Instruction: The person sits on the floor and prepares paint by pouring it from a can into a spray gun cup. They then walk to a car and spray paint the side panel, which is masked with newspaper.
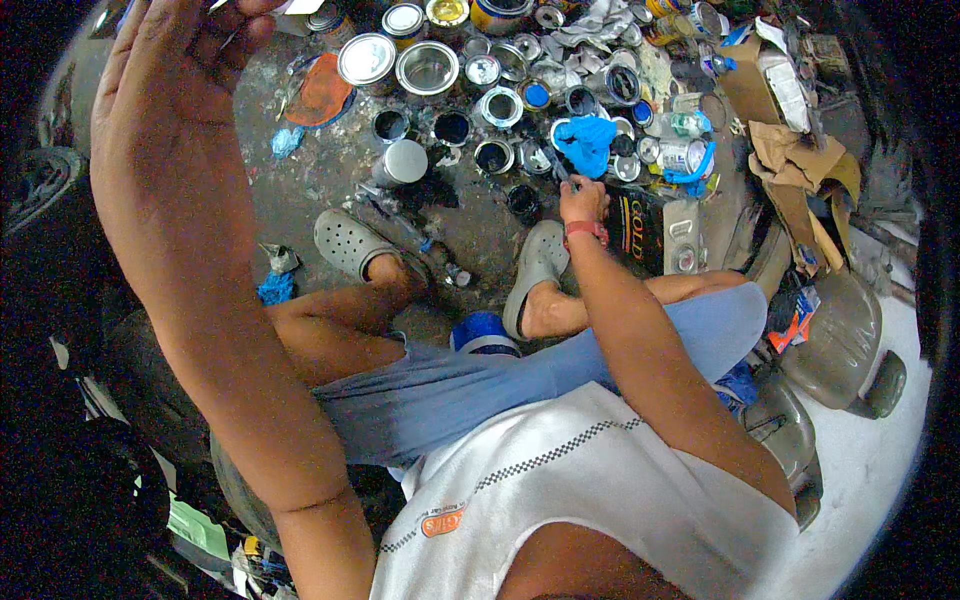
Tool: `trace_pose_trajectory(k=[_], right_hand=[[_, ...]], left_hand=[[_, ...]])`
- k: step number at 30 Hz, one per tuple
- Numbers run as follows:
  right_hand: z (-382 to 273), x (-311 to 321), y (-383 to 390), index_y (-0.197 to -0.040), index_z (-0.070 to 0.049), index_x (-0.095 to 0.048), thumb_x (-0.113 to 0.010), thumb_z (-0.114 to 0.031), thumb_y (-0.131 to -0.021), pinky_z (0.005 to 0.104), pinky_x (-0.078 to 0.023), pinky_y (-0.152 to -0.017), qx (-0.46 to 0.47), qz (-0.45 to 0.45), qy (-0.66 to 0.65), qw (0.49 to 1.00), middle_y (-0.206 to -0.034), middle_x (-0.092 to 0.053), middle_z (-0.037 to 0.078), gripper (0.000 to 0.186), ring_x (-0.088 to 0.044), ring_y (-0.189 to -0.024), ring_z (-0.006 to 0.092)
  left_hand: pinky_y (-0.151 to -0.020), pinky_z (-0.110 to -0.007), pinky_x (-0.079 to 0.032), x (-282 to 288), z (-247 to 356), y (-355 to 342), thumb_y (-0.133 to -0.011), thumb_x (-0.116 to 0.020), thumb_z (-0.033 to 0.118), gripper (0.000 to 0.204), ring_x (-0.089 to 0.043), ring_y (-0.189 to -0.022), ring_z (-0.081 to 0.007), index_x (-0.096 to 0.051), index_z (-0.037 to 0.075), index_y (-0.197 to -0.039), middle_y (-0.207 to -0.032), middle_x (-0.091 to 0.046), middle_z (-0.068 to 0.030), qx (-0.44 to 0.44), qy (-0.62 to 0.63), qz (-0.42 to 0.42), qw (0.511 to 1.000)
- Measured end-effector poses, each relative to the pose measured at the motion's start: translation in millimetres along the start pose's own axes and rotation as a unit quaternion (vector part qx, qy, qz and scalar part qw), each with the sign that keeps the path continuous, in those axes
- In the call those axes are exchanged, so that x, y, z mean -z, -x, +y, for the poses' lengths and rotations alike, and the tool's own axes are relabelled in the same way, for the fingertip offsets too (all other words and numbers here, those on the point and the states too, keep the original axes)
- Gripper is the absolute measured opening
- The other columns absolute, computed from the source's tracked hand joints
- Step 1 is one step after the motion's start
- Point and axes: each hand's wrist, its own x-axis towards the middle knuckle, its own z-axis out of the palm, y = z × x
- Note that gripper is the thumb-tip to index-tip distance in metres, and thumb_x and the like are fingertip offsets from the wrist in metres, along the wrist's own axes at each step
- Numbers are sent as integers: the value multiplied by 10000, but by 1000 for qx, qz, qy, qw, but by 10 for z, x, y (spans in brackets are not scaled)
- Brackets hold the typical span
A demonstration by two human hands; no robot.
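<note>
My left hand (185, 60) is raised close to the camera at the upper left. Its fingers curl by the top edge around a thin pale piece, mostly cut off, whose kind I cannot make out. Down among the paint cans, my right hand (582, 198) is closed on a small dark thing, largely covered by the fingers. Just beyond it a crumpled blue cloth or glove (586, 145) lies over some cans. Left of this hand are an open can with dark contents (494, 156) and a smaller dark cup (522, 200).
Many cans and lids, among them a large open tin (428, 68), crowd the far floor. A black box (640, 228) sits right of my wrist. Torn cardboard (800, 160) lies farther right. A blue-and-white can (483, 333) stands between my legs, behind my grey clogs (352, 245).
</note>
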Motion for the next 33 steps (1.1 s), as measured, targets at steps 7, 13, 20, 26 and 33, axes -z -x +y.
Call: trace_pose_trajectory(k=[7, 13, 20, 26, 33], right_hand=[[3, 197, -56, -866, -78, -666, -720, -190, -858, 462, -529, -772, 66, 27, -204, 976, -901, -722, 155, 124, -685, -834, 358], [-450, 1584, 202, -916, -61, -689, -702, -191, -889, 444, -534, -681, 188, 53, -225, 955, -852, -730, 162, 134, -701, -761, 372], [-489, 1521, 650, -945, -96, -701, -690, -201, -889, 481, -547, -675, 333, -56, -10, 941, -845, -721, 168, 119, -698, -782, 378], [-435, 970, 784, -1005, -107, -744, -667, -248, -903, 486, -559, -757, 355, -109, 22, 928, -919, -741, 144, 191, -703, -854, 377], [-351, 804, 725, -1060, -77, -720, -560, -243, -961, 492, -553, -822, 373, -88, 19, 923, -1032, -722, 160, 251, -692, -963, 358]], left_hand=[[-818, -251, -471, -437, 226, 343, -1048, -562, 338, 382, -610, -889, -122, -636, -2, -1205, -1063, -672, -97, -97, 2, 32, 995], [-832, -267, -478, -373, 221, 398, -1050, -564, 340, 387, -603, -886, -119, -619, -4, -1219, -1075, -665, -85, -125, 26, -11, 992], [-865, -278, -483, -326, 322, 476, -1037, -581, 354, 432, -608, -914, -131, -596, -17, -1258, -1107, -653, -102, -96, 54, -8, 994], [-894, -290, -482, -169, 312, 511, -1039, -567, 365, 448, -610, -945, -138, -583, -14, -1277, -1132, -646, -105, -106, 63, -22, 992], [-923, -298, -467, -186, 320, 558, -1044, -549, 364, 449, -604, -993, -151, -588, -8, -1290, -1144, -652, -106, -134, 7, 34, 990]])
